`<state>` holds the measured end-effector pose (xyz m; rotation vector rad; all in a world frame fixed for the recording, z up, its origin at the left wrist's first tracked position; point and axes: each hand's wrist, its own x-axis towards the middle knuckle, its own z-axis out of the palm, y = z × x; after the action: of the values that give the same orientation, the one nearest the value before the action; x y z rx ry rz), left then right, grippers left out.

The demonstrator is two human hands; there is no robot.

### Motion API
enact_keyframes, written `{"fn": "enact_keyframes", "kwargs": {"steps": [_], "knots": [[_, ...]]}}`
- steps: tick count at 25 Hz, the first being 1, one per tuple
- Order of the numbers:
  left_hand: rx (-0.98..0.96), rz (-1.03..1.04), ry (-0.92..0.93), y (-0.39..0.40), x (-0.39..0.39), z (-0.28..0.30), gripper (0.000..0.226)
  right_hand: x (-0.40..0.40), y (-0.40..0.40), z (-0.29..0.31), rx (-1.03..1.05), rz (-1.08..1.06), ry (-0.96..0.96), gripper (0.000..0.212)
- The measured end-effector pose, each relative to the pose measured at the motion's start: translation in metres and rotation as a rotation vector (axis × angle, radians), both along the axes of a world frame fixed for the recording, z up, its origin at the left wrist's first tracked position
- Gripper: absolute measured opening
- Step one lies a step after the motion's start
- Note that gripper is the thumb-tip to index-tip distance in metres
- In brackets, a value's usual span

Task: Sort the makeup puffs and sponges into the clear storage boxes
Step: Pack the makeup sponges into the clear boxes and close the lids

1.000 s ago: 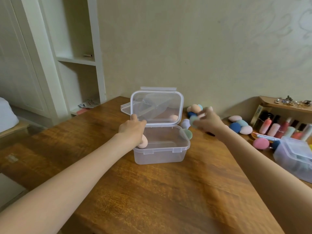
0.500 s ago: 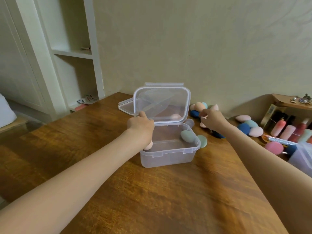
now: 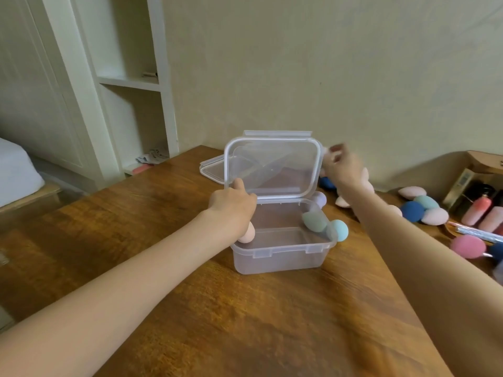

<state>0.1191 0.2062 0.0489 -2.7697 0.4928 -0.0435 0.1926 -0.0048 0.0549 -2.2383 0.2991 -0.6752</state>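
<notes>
A clear storage box (image 3: 283, 250) stands on the wooden table (image 3: 245, 322) with its hinged lid (image 3: 275, 164) upright. A green sponge (image 3: 314, 221) lies inside at the right; a pale pink sponge (image 3: 248, 233) shows at the left corner under my left hand. My left hand (image 3: 234, 205) grips the box's back left corner, thumb against the lid edge. My right hand (image 3: 340, 167), blurred, is raised behind the lid's right edge, its fingers pinching a small pale sponge (image 3: 325, 152). A light blue sponge (image 3: 340, 229) rests against the box's right wall outside.
More sponges lie behind the box (image 3: 342, 201) and in a group to the right (image 3: 426, 202). A pink round puff (image 3: 468, 246), cosmetic bottles (image 3: 476, 210) and another clear box's corner (image 3: 499, 270) sit at the right edge. A loose lid (image 3: 212, 170) lies flat at the back.
The green sponge dropped from my right hand into the box. That hand then reached to the pile behind the box and has lifted up beside the lid. My left hand stayed put.
</notes>
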Motion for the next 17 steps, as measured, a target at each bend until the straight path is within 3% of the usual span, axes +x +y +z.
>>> {"fn": "enact_keyframes", "kwargs": {"steps": [2,4,8,11,17], "knots": [[-0.021,-0.016,-0.006,0.002,-0.001,-0.005,0.053,-0.034,-0.006,0.032,0.331,0.051,-0.319,0.023],[-0.068,-0.027,0.000,0.002,-0.004,-0.004,0.050,-0.076,0.005,0.045,0.361,0.268,-0.385,0.021],[-0.136,-0.012,-0.003,0.003,-0.014,-0.002,0.046,-0.120,0.049,0.020,-0.315,0.541,0.092,0.039],[-0.184,-0.022,-0.050,0.002,-0.019,-0.006,0.046,-0.115,0.069,-0.005,-0.367,0.526,0.367,0.045],[-0.295,-0.065,-0.067,0.005,-0.016,-0.013,0.044,-0.106,0.088,-0.026,-0.521,0.390,0.343,0.023]]}}
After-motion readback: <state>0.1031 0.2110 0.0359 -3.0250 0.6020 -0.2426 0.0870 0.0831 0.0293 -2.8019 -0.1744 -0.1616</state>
